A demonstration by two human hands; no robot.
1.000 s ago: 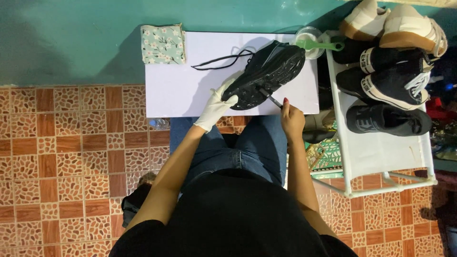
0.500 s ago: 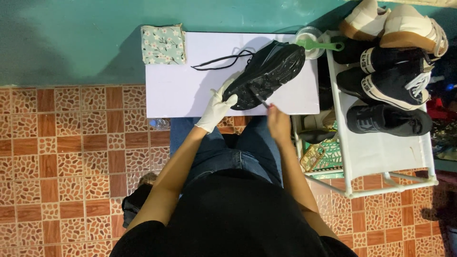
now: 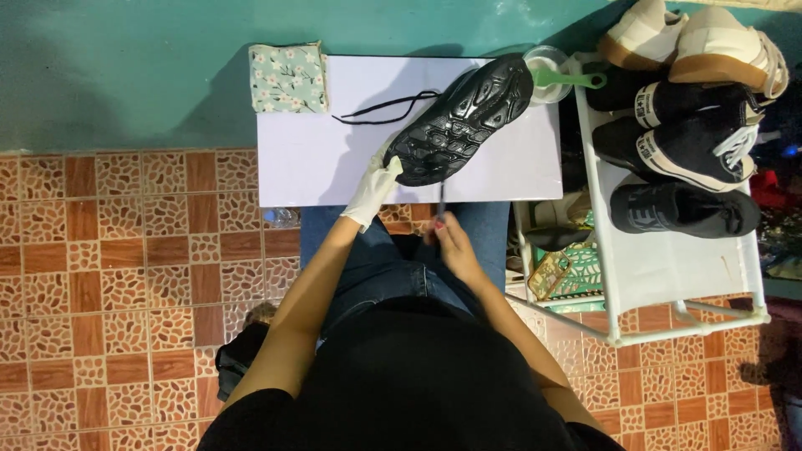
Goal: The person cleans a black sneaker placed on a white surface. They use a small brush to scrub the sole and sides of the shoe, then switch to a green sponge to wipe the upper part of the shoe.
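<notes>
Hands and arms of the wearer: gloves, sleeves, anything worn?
The left hand wears a thin white disposable-type glove that ends at the wrist; the right hand is bare, with dark red or pink nail polish. Both forearms are uncovered. A black short-sleeved top covers the shoulders. No watch or jewellery is visible.

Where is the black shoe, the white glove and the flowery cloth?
black shoe (image 3: 459,121): head view, on the middle of its upturned sole.
white glove (image 3: 373,185): head view, on the back of the gloved left hand holding the shoe's heel.
flowery cloth (image 3: 288,78): head view, on its middle.
</notes>
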